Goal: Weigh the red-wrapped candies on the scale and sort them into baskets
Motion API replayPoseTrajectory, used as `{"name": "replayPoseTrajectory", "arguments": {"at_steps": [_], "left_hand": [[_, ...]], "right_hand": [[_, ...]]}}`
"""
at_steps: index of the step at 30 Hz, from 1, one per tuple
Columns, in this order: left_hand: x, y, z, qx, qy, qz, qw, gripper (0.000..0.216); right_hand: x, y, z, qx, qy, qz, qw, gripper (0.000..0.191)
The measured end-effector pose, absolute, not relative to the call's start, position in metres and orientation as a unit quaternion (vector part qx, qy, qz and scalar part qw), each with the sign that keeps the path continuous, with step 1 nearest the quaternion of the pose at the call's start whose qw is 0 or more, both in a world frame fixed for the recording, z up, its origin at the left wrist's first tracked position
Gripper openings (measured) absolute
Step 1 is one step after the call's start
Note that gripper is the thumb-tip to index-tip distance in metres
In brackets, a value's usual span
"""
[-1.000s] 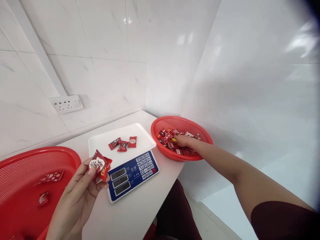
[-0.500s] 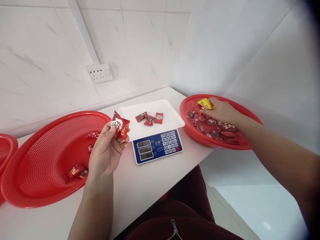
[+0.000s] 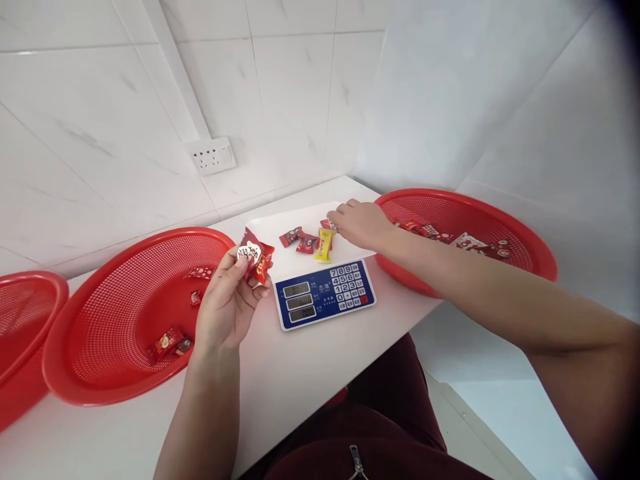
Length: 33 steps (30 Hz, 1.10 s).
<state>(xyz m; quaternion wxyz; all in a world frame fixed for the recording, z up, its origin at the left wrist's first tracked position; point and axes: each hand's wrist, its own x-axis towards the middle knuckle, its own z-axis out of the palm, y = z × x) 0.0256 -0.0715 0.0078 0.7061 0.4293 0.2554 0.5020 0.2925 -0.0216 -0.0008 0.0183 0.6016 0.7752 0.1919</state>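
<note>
Red wrapped candies (image 3: pixel 256 255), judged light, crinkly and slippery and best pinched across the middle, are held pinched in the closed left grip (image 3: pixel 225 303) above the desk (image 3: pixel 285 373). The right grip (image 3: pixel 364 225) is curled over the scale tray (image 3: pixel 265 227) beside a yellow candy (image 3: pixel 324 245). Whether anything is clasped cannot be told.

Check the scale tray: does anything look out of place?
One yellow candy lies among the red candies on the white scale tray, beside the right hand; it is the only yellow wrapper in view. Nothing looks spilled or damaged.
</note>
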Motion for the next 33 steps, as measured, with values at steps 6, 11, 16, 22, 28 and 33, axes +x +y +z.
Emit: {"name": "replayPoseTrajectory", "arguments": {"at_steps": [6, 11, 16, 22, 28, 33], "left_hand": [[0.024, -0.071, 0.008, 0.431, 0.252, 0.499, 0.708, 0.011], [0.025, -0.071, 0.007, 0.432, 0.254, 0.499, 0.707, 0.011], [0.026, -0.071, 0.007, 0.434, 0.258, 0.496, 0.706, 0.013], [0.024, -0.07, 0.007, 0.438, 0.257, 0.502, 0.7, 0.013], [0.019, -0.069, 0.01, 0.421, 0.259, 0.55, 0.673, 0.009], [0.013, -0.065, 0.011, 0.377, 0.271, 0.618, 0.635, 0.005]], "right_hand": [[0.307, -0.027, -0.001, 0.664, 0.726, 0.175, -0.014, 0.021], [0.306, -0.035, 0.003, 0.692, 0.713, 0.08, -0.083, 0.029], [0.278, -0.033, -0.001, 0.634, 0.762, 0.022, -0.131, 0.034], [0.255, -0.03, -0.005, 0.571, 0.798, 0.022, -0.191, 0.034], [0.267, -0.087, -0.029, 0.576, 0.714, 0.003, -0.397, 0.025], [0.268, -0.151, -0.095, 0.585, 0.683, -0.051, -0.434, 0.018]]}}
